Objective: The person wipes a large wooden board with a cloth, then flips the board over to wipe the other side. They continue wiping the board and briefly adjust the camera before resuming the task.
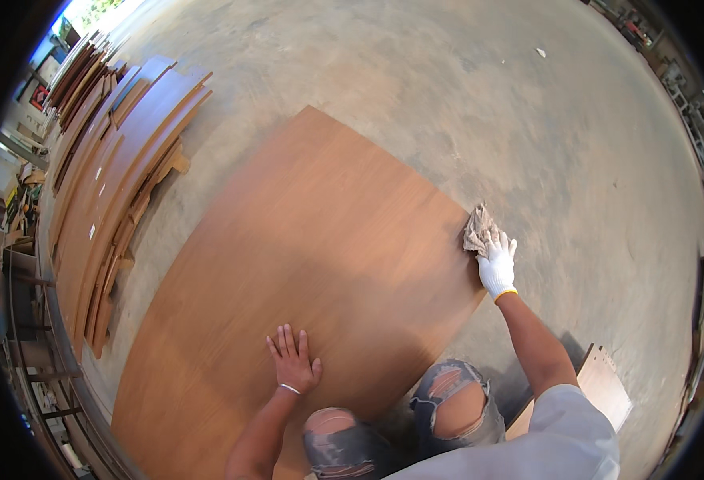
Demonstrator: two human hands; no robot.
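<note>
A large brown wood-grain panel (pixel 320 232) lies flat in front of my knees. My left hand (pixel 294 364), bare and with a white band at the wrist, rests on it with the fingers spread. At the panel's right edge, my right hand (pixel 497 264) wears a white knitted glove with a yellow cuff. It grips a crumpled greyish cloth (pixel 478 227), which hangs over that edge. Part of the cloth is hidden under the gloved fingers.
Stacked brown panels (pixel 132 176) lie along the left side. A pale board (pixel 604 384) is on the concrete floor (pixel 576 200) beside my right arm. Metal racking (pixel 44 368) stands at the far left, and more equipment lines the right rim. A small white scrap (pixel 540 53) lies far off.
</note>
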